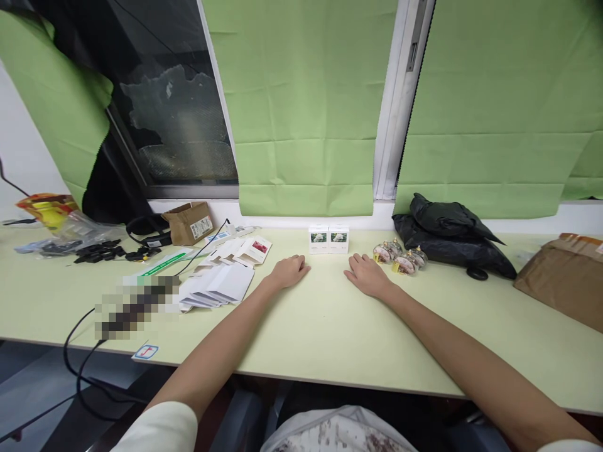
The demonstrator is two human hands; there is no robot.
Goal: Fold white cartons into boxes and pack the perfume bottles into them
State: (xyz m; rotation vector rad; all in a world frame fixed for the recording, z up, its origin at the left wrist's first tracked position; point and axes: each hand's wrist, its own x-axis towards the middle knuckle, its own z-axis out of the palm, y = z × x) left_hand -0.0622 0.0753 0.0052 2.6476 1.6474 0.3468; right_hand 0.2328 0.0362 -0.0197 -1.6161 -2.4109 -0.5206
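Observation:
My left hand (289, 272) rests palm down on the pale green table, its fingers loosely bent and holding nothing I can see. Across from it, my right hand (368, 275) also lies palm down, fingers slightly apart. Just beyond and between them stand two small white boxes (319, 240) side by side, each with a flower picture. Close to the right hand's outer side are several round clear glass bottles (405, 263) with gold-coloured parts. Left of my left hand lie several flattened white cartons (230, 284), overlapping, one with a red picture (260, 248).
Farther left are an opened brown cardboard box (190, 223), small black parts (101, 251), a plastic bag (75, 229) and cables (70, 351). A blurred-out patch (136, 307) covers something there. Black plastic packages (452, 235) and a brown carton (563, 276) sit at right.

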